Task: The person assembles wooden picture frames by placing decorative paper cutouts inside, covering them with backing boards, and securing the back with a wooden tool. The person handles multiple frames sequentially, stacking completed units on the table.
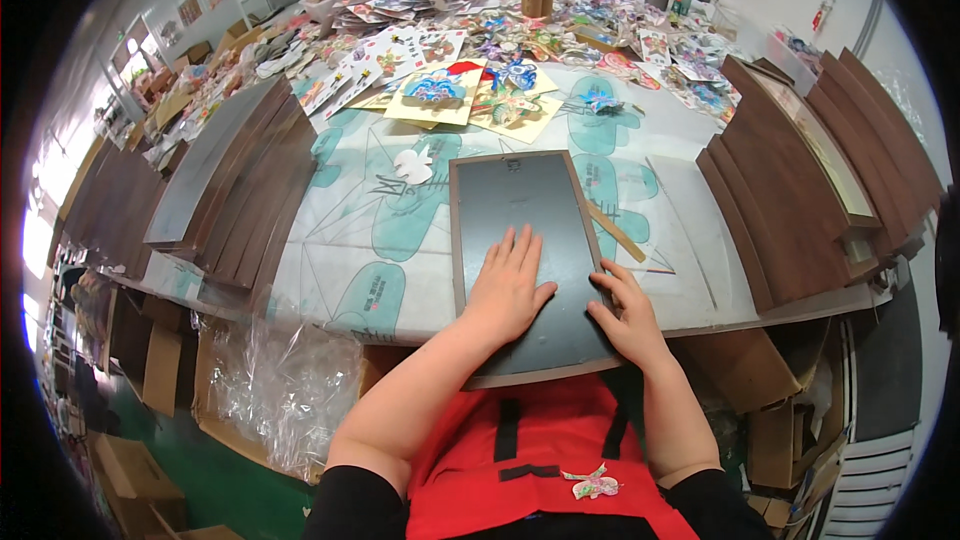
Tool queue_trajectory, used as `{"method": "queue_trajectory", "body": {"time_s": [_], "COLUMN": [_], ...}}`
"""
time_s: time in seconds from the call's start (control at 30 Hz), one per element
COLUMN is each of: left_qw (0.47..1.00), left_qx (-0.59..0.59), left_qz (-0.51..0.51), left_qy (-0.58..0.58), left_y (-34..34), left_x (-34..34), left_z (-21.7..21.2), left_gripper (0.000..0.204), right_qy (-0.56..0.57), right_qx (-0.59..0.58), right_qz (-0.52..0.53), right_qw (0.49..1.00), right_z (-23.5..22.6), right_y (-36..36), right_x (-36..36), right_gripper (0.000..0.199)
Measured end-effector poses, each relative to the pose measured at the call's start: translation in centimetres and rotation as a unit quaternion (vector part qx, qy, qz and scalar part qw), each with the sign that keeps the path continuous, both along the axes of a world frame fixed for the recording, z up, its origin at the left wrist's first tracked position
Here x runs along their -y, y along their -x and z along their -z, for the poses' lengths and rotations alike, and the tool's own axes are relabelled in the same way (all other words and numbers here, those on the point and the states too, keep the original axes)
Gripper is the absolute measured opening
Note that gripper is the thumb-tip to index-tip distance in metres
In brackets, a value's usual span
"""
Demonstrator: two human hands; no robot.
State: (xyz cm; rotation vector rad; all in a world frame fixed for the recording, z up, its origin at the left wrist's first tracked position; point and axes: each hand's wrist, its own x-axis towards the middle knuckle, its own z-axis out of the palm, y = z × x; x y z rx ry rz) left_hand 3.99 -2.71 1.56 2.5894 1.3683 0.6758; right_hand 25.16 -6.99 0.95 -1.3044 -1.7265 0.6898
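Note:
A brown-edged picture frame (532, 202) with a smooth dark grey back lies at the table's near edge, its near end reaching toward my red apron. My left hand (508, 285) rests flat on the grey back, fingers stretched out and thumb apart. Curled at the frame's right edge is my right hand (630, 317), its thumb and fingertips touching the side; what its other fingers do underneath is hidden. A thin wooden strip (615, 232) lies against the frame's right side. To the left is a white paper cutout (412, 166).
Stacks of brown frames stand at left (240, 180) and right (800, 175). Beyond lie yellow cards with coloured cutouts (435, 95) and heaps of paper pieces. A long thin rod (684, 230) lies at right. Below the table is a carton with clear plastic (285, 390).

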Motion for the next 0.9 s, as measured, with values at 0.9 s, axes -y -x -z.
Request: {"method": "queue_trajectory", "body": {"time_s": [0.9], "left_qw": [0.996], "left_qx": [0.022], "left_qz": [-0.059], "left_qy": [0.07], "left_y": [-1.9], "left_x": [-2.4], "left_z": [-0.3], "left_gripper": [0.058], "right_qy": [-0.029], "right_qx": [0.02], "right_qz": [0.103], "right_qw": [0.994], "right_z": [-2.7], "right_y": [-1.0], "right_x": [-16.1], "right_gripper": [0.024]}}
